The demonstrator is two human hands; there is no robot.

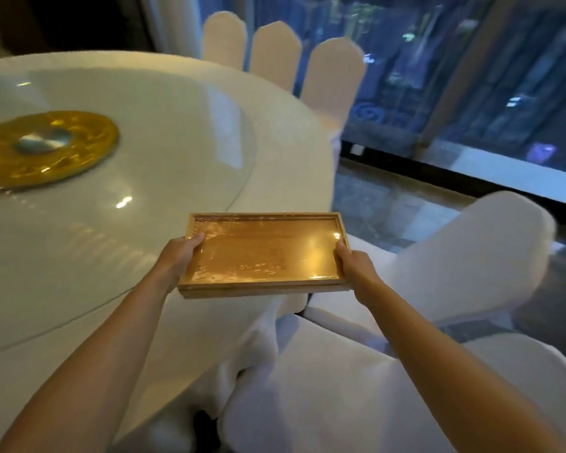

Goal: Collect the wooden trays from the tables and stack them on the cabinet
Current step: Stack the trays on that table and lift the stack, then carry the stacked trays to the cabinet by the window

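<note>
A rectangular wooden tray (262, 253) with a shiny, reflective inside is held level in the air over the near right edge of a round table (285, 152) covered in white cloth. From its front edge it looks like two or more trays stacked together. My left hand (180, 256) grips the tray's left short side, thumb on the rim. My right hand (356, 266) grips the right short side the same way. No cabinet is in view.
A glass turntable (164, 152) with a gold centre disc (46, 148) lies on the table. White-covered chairs stand at the back (275, 53) and close on the right (464, 256), below the tray. Large dark windows (471, 76) run along the right.
</note>
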